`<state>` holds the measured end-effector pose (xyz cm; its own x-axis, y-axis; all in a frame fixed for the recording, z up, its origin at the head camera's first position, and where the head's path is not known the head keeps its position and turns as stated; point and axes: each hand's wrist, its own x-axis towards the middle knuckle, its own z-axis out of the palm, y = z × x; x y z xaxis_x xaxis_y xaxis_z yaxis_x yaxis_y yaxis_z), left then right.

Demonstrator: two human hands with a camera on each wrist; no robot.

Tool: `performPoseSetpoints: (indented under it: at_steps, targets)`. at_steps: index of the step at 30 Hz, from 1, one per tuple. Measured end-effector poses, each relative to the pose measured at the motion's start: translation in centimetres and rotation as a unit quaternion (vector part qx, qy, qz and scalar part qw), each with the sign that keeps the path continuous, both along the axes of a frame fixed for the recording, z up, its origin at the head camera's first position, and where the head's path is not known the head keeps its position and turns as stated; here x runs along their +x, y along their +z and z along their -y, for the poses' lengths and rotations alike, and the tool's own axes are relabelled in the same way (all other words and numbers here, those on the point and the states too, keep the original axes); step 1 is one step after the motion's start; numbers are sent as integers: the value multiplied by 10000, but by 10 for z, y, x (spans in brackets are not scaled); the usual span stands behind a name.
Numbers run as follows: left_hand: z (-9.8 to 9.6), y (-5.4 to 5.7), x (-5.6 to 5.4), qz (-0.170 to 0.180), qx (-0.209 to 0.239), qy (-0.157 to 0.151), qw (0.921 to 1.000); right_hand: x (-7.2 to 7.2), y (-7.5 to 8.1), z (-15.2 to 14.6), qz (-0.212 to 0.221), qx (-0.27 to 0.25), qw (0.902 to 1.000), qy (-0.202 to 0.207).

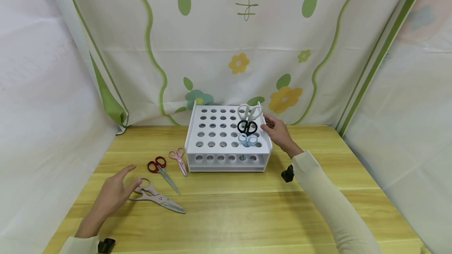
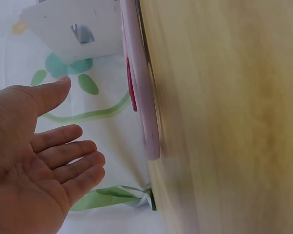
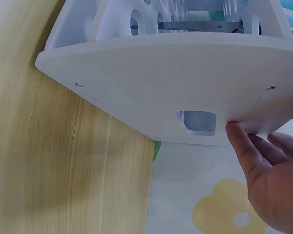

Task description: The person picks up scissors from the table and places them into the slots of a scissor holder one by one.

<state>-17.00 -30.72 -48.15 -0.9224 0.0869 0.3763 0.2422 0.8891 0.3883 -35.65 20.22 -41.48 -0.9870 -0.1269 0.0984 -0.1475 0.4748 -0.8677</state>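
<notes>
My left hand (image 1: 112, 194) hovers just left of the large pink kitchen scissors (image 1: 157, 197), fingers extended; in the left wrist view a gap parts it from their pink handle (image 2: 141, 87). Red-handled scissors (image 1: 164, 173) and small pink scissors (image 1: 179, 160) lie beyond them on the table. White-handled scissors (image 1: 250, 112), black-handled scissors (image 1: 246, 127) and light-blue-handled scissors (image 1: 248, 140) stand in the right-hand holes of a white rack (image 1: 217, 151). My right hand (image 1: 279, 131) rests at the rack's right side, its fingers against the side panel (image 3: 136, 92).
The rack has rows of round holes on two levels and stands near the back of the wooden table (image 1: 233, 214). Behind it hangs a flowered cloth (image 1: 208, 62). White cloth walls flank the table on both sides.
</notes>
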Motion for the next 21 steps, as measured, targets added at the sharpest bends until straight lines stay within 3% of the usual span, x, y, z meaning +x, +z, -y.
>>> performPoseSetpoints:
  at_steps: [8,21]
  targets:
    - [6,-2,4,84,-175,78,9998,1,1,0,1,0,10000,-2]
    - [15,-5,6,612,-242,75,9978,1,0,0,-21,-28,10000,85]
